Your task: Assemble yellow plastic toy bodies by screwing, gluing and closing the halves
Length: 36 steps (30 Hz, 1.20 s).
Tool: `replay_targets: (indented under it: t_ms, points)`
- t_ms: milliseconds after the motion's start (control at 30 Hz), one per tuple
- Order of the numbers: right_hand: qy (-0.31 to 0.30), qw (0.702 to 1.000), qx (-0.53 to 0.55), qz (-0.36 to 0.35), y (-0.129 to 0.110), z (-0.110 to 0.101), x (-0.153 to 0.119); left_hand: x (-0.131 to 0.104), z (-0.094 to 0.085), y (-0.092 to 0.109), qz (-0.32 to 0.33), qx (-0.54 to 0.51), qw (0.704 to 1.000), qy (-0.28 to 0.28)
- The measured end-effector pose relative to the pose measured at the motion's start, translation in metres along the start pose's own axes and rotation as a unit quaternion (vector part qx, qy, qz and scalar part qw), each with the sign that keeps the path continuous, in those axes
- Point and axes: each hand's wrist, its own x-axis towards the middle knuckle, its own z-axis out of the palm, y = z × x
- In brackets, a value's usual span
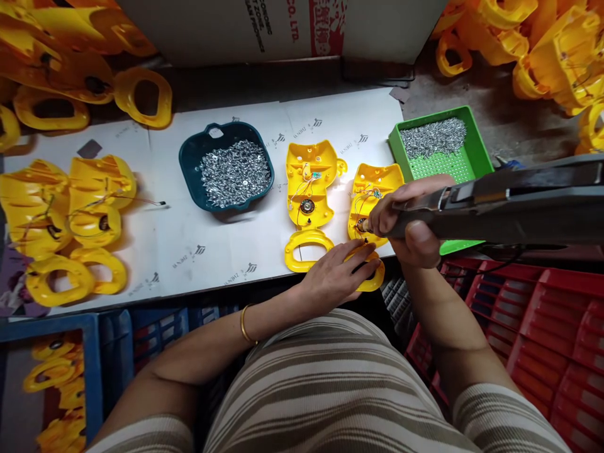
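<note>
My right hand (pixel 413 229) is closed around a dark electric screwdriver (pixel 509 204). Its tip points down into a yellow plastic shell (pixel 377 179), beside the round speaker. Wires and a small green circuit board lie inside that shell. At the shell's near end, my left hand (pixel 333 277) rests over its ring-shaped handle (pixel 375 280), fingers bent across it and thumb mostly hidden. Just left lies a second yellow shell (pixel 309 170), hollow side up, with a speaker, wires and a board; another ring handle (pixel 289 253) is at its lower end.
A dark teal basket (pixel 189 170) of small metal screws stands on the white-covered table (pixel 179 233). At right, a green basket (pixel 479 141) also holds metal pieces. More wired yellow shells (pixel 101 182) lie left. Red crates (pixel 533 302) and a blue crate (pixel 92 352) flank me; a carton (pixel 207 31) stands behind.
</note>
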Motion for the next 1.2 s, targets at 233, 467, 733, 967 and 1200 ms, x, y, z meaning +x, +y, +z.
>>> replay_targets:
  t_ms: [233,467,733,967,1200]
  points:
    - [0.058,0.998,0.001,0.017,-0.032,0.006,0.009,0.003,-0.005,0.003,-0.005,0.025,1.0,-0.007]
    - [0.029,0.999,0.025,0.034,-0.064,-0.008,0.006,0.003,-0.012,-0.003,-0.043,0.041,0.977,0.205]
    - [0.027,0.993,0.063,0.093,-0.08,-0.002,-0.003,0.013,-0.016,-0.004,-0.082,-0.024,0.98,0.179]
    - [0.031,0.994,0.07,0.083,-0.081,0.004,-0.005,0.006,-0.012,-0.004,-0.112,-0.08,0.979,0.149]
    - [0.035,0.991,0.059,0.115,-0.088,0.004,-0.007,0.005,-0.012,-0.006,-0.092,-0.045,0.98,0.173]
